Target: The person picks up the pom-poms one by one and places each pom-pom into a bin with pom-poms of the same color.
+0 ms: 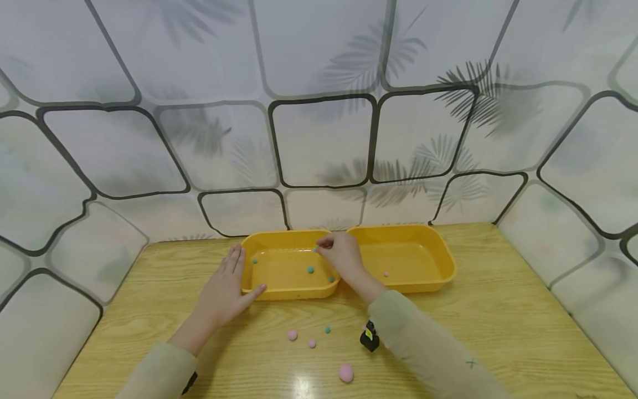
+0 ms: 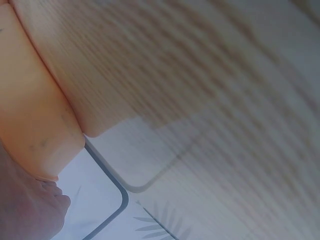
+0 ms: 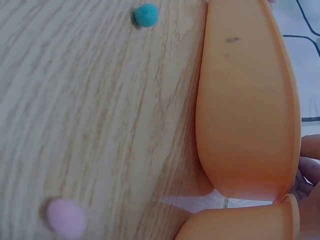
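Note:
Over the right end of the left yellow tray (image 1: 279, 280), my right hand (image 1: 343, 254) pinches a small teal pom-pom (image 1: 315, 249) between thumb and fingertips. Inside that tray lie a mid-sized teal pom-pom (image 1: 310, 270) and two smaller ones, one at each end. My left hand (image 1: 228, 285) rests along the tray's left side, fingers straight, thumb at the front rim. In the left wrist view, part of this hand (image 2: 35, 210) shows beside the tray wall (image 2: 40, 100). The right wrist view catches only some of the right hand's fingers (image 3: 311, 147) at the rim.
A second yellow tray (image 1: 408, 263) sits right beside the first and holds a tiny pink pom-pom (image 1: 386, 274). On the wooden table (image 1: 239, 360) in front are a large pink pom-pom (image 1: 346, 373), smaller pink ones (image 1: 292, 334) and a teal one (image 1: 327, 330). A patterned backdrop (image 1: 324, 144) rises behind.

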Demonstrator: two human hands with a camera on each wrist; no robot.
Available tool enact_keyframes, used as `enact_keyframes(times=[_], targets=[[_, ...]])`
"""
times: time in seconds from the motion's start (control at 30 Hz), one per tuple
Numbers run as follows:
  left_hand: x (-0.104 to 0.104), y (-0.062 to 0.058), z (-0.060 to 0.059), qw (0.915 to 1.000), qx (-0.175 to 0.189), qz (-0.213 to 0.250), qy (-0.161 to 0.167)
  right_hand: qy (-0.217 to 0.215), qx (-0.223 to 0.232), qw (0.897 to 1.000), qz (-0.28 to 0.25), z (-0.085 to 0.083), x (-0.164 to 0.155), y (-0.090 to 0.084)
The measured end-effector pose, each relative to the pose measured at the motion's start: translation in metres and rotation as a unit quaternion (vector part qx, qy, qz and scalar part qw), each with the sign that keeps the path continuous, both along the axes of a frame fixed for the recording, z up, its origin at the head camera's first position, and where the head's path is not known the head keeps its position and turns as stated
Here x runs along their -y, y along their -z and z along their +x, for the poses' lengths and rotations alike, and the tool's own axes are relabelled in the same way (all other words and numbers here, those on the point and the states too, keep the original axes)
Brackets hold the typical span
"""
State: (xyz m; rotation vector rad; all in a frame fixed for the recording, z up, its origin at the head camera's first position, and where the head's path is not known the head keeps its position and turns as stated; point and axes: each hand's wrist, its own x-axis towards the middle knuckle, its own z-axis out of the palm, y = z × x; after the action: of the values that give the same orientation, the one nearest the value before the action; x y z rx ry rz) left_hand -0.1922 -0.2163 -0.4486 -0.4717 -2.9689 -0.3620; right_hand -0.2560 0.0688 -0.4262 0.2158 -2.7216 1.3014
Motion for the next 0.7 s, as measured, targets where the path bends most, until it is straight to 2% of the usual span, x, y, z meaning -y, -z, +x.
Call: enact_keyframes(times=[0.4,0.7], targets=[[0.0001,0.0009,-0.0003,1.0000,0.003,0.006,-0.002,-0.001,-0.015,0.999,-0.030,0.0025,-0.0008,0.0035],[-0.0001,0.0009,0.0002,1.0000,0.003,0.005,-0.001,-0.011,0.008,0.998,-0.061,0.0085,-0.0073,-0.0048]])
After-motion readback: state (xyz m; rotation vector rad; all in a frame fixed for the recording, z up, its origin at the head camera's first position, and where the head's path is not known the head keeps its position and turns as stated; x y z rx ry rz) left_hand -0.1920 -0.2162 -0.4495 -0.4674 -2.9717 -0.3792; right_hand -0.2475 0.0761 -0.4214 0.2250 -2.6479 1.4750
